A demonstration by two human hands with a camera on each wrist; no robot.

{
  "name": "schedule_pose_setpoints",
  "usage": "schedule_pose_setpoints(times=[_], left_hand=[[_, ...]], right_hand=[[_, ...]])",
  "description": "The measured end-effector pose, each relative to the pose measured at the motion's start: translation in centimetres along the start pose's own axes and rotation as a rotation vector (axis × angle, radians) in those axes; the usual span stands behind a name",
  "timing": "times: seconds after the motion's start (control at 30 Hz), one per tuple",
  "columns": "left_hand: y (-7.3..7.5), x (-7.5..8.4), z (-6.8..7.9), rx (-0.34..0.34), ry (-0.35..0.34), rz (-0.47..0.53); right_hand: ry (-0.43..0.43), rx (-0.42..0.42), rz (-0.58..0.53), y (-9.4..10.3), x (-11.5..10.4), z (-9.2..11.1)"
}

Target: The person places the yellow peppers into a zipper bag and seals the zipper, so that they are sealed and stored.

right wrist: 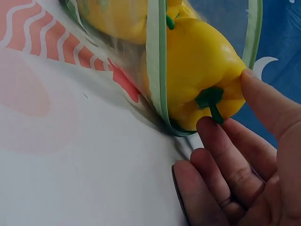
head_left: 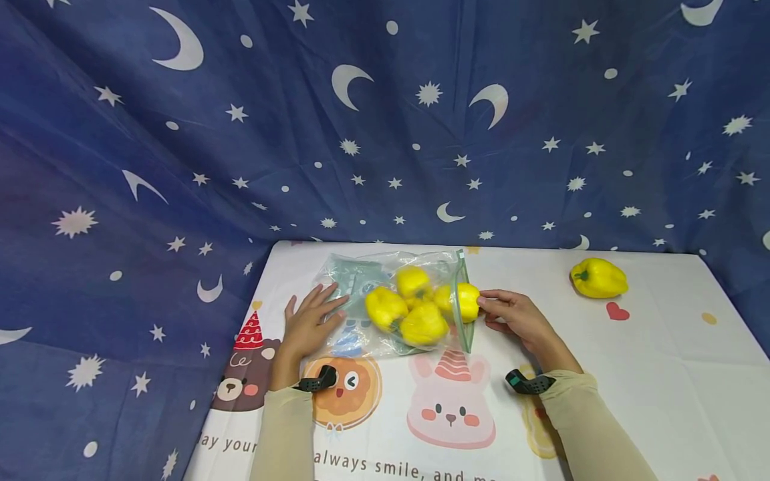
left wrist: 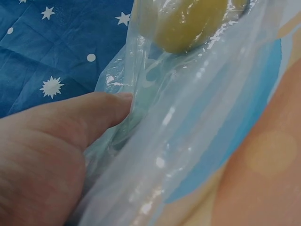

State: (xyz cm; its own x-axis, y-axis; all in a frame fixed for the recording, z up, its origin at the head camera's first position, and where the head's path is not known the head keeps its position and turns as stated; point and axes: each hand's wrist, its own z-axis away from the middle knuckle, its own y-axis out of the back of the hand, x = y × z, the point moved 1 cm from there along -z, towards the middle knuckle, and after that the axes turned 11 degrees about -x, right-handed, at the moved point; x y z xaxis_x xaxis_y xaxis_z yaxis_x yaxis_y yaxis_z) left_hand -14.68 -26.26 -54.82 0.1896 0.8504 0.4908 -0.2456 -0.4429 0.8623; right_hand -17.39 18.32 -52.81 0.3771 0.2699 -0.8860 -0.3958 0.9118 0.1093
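A clear zip bag (head_left: 361, 341) with a green zip edge lies on the table, several yellow bell peppers (head_left: 424, 323) inside it. Another yellow bell pepper (head_left: 468, 302) sits in the bag's mouth, partly past the zip edge, its green stem facing my right hand (head_left: 517, 321). In the right wrist view, the thumb (right wrist: 268, 101) and a fingertip of that hand hold this pepper near its stem end. My left hand (head_left: 309, 327) rests spread on the closed end of the bag. Its thumb (left wrist: 101, 110) touches the plastic in the left wrist view; the other fingers are hidden there.
One more yellow bell pepper (head_left: 599, 278) lies at the back right of the table. A white cloth (head_left: 662, 374) with cartoon prints covers the table. A blue curtain (head_left: 385, 174) with moons and stars hangs behind and at the left.
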Motion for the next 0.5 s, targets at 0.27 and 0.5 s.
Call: schedule_pose_setpoints(times=[0.27,0.5], left_hand=[[-0.02,-0.04,-0.07,-0.012,0.011,0.01],[-0.05,-0.24,0.0,0.046,-0.013,0.064]], right_hand=[[-0.011,0.023,0.022,-0.14,-0.05,-0.01],[-0.023,-0.01,0.037,-0.12,-0.71,0.08]])
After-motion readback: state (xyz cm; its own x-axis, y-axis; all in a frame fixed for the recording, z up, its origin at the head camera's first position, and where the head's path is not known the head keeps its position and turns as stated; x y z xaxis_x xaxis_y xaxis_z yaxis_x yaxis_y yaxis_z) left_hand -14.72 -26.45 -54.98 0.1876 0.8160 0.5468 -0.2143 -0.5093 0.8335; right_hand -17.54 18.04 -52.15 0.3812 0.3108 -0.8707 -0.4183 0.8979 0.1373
